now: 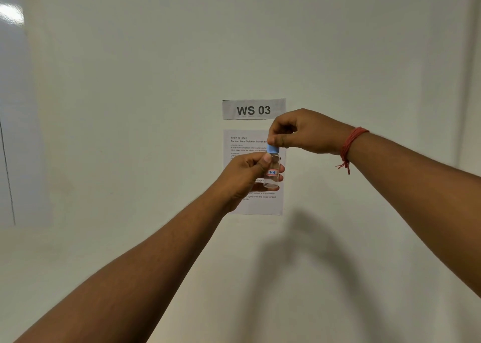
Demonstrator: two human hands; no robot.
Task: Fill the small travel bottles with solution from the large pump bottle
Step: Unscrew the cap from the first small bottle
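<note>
- I see the left hand [244, 176] wrapped round a small travel bottle [272, 172]; the fingers curl round the clear glass and hold it up in front of the wall, upright.
- The right hand [304, 132] comes down from above; its fingers pinch the blue cap [273, 149] on top of the bottle.
- The bottle has a little red-edged label [272, 172]; I cannot tell if there is any liquid inside.
- Behind the hands are a sign that says WS 03 [253, 109] and a task sheet [256, 204] stuck to the wall; a red thread [351, 142] is tied on the right wrist.
- I think the step is the cap: twisting it off or on; I cannot tell which.
- The big pump bottle is not in view; next I would hold the bottle steady and turn the cap gently so nothing spills.
</note>
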